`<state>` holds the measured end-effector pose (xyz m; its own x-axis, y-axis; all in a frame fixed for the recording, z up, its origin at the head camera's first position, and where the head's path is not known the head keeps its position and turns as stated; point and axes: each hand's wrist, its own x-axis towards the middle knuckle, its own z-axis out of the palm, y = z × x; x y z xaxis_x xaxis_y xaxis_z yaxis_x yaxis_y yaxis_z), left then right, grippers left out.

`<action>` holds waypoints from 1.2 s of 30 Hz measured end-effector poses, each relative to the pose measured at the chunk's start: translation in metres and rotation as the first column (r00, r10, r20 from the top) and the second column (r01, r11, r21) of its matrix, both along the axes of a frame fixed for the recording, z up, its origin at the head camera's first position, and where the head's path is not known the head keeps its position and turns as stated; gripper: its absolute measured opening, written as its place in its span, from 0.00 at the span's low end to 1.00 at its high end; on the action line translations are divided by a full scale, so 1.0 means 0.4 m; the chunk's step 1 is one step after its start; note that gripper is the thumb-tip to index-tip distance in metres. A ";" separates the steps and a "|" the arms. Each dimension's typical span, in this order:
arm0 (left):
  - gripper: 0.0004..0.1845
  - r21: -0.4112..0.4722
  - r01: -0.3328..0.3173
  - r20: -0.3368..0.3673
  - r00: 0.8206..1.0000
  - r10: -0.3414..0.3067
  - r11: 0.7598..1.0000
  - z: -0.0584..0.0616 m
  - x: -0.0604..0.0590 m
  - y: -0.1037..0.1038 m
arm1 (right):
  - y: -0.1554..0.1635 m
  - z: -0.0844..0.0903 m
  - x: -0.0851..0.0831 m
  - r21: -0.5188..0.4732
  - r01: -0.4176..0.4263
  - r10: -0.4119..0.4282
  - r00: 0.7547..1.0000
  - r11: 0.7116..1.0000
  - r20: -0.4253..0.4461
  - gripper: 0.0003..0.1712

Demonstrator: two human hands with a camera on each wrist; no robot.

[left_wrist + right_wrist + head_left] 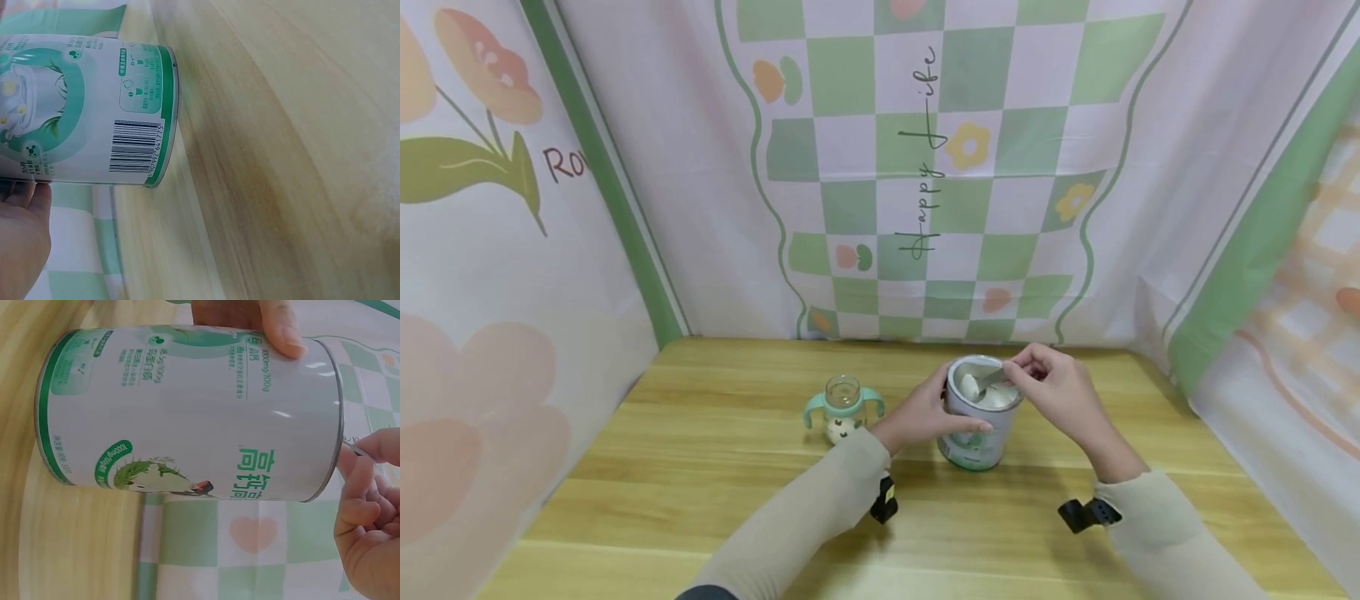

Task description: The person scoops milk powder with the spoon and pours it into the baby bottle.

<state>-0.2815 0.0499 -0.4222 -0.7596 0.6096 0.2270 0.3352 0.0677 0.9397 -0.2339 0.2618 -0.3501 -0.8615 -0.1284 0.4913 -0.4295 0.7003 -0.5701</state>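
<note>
Sleeves in beige are stretching forward from the bottom of the head view, each with a small black camera strapped at the wrist, and both are meeting at a tin [976,417] standing upright near the middle of the wooden counter [700,467]. Left hand [921,414] is wrapping around the tin's side, thumb across the front of the label and fingers curling behind, which looks like a way of bracing the tin so it does not slide or tip; the right wrist view is showing those fingers [275,325] pressing against the wall near the open rim. Right hand [1054,385] is hovering just over the tin's mouth, its fingers pinching the thin handle of a spoon [988,379] whose bowl is dipping into the white powder [992,397] inside. Holding the handle at its far end seems to be keeping the knuckles clear of the rim.

Just to the left of the tin, close but apart from it, a small clear baby bottle [842,408] with teal side handles is standing upright with its top off and its mouth open. Checked and flowered cloth panels [925,167] are hanging around three sides of the counter.
</note>
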 end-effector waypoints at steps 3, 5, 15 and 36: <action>0.46 0.005 -0.001 0.003 1.000 0.001 1.000 -0.003 -0.002 0.001 | 0.003 -0.005 0.000 -0.008 0.010 -0.011 1.000 1.000 -0.027 0.10; 0.46 0.008 -0.001 0.008 1.000 0.000 1.000 -0.003 -0.002 0.001 | 0.006 -0.007 0.001 -0.014 0.018 -0.019 0.999 1.000 -0.040 0.09; 0.47 -0.014 -0.017 0.016 1.000 0.017 1.000 -0.003 -0.001 0.001 | 0.019 -0.013 0.004 -0.045 0.043 -0.046 0.997 0.998 -0.056 0.09; 0.46 -0.049 -0.033 -0.030 0.999 0.031 0.998 0.001 0.006 -0.004 | 0.025 -0.021 0.007 -0.135 0.065 -0.067 0.998 0.989 -0.011 0.11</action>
